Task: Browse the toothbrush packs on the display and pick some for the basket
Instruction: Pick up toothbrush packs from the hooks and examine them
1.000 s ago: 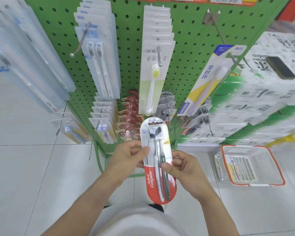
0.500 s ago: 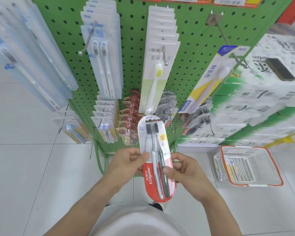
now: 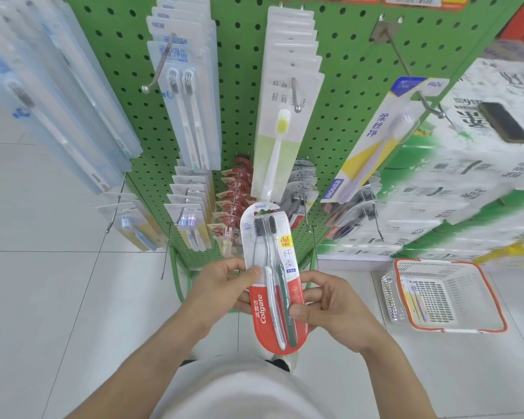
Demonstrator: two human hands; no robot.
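both hands grip one red colgate pack [image 3: 271,276] upright just in front of the green pegboard [image 3: 239,95]: left hand [image 3: 224,285] pinches its left edge, right hand [image 3: 336,306] its right edge. right of the pegboard, on the floor, sits the basket [image 3: 493,300] with a toothbrush pack [image 3: 413,300] inside.

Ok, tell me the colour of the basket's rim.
Orange-red rim on a white basket, plain in the head view.
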